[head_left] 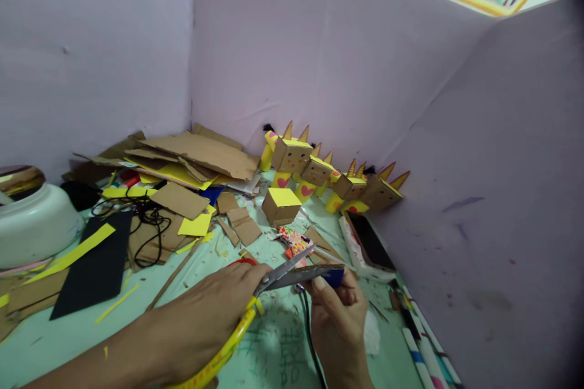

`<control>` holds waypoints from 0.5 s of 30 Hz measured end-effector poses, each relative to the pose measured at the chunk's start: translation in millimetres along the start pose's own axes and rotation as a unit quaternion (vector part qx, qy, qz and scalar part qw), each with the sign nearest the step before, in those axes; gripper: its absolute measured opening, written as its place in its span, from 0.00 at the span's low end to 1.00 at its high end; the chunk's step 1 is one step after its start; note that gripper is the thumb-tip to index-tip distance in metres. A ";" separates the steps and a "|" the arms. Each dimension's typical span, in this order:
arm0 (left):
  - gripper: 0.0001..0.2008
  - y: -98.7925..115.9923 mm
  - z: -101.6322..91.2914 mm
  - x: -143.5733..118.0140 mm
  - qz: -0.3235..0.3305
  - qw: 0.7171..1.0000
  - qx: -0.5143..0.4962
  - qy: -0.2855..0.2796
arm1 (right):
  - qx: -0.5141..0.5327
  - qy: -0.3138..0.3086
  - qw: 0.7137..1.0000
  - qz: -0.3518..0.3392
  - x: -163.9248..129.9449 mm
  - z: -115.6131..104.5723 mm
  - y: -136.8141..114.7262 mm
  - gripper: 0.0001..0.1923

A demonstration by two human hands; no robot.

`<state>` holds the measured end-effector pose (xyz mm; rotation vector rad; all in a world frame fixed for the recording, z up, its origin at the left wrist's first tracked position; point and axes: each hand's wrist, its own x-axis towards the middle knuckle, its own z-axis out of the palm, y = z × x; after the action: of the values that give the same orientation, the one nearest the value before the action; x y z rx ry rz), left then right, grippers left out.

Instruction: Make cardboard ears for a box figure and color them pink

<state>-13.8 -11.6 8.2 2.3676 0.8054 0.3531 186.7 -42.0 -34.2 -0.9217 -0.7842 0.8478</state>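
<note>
Low in the view, the left hand has its grip closed round the yellow-handled scissors, whose blades stand slightly parted over a thin strip of card. The right hand pinches that strip from below, fingers closed on it, with something blue showing at the fingertips. Both hands meet just above the pale green worktop, near its front edge.

Room is tight: lilac walls close off the back and the right side, and the right wall slants in close beside the right hand. The one bare stretch of worktop lies directly under and before the hands.

Four cardboard box figures with yellow tops and pointed ears stand in a row along the back wall, touching or nearly so. One plain cardboard cube with a yellow top sits apart in front of them. One phone in a pale case lies by the right wall. One white bowl sits at the left edge. One black sheet lies left of centre, a yellow strip across it. A heap of cardboard offcuts fills the back left corner; its pieces are too many and overlapped to count. A black cord lies looped beside them.
</note>
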 end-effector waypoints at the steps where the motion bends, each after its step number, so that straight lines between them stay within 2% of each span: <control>1: 0.33 0.0 0.4 0.1 -0.002 1.000 0.003 0.000 | 0.004 -0.003 1.000 -0.001 -0.2 0.3 0.1 0.08; 10: 0.32 1.4 4.4 7.9 -0.057 0.997 0.055 0.003 | 0.018 -0.006 1.000 0.002 -1.5 2.7 -0.7 0.08; 15: 0.27 4.9 6.9 10.1 -0.104 0.993 0.057 0.001 | 0.033 -0.007 0.999 0.006 -0.8 4.2 0.8 0.08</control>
<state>-0.7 -11.5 6.4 2.3589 1.0878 0.2273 182.5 -41.0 -33.5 -0.8635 -0.7599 0.8868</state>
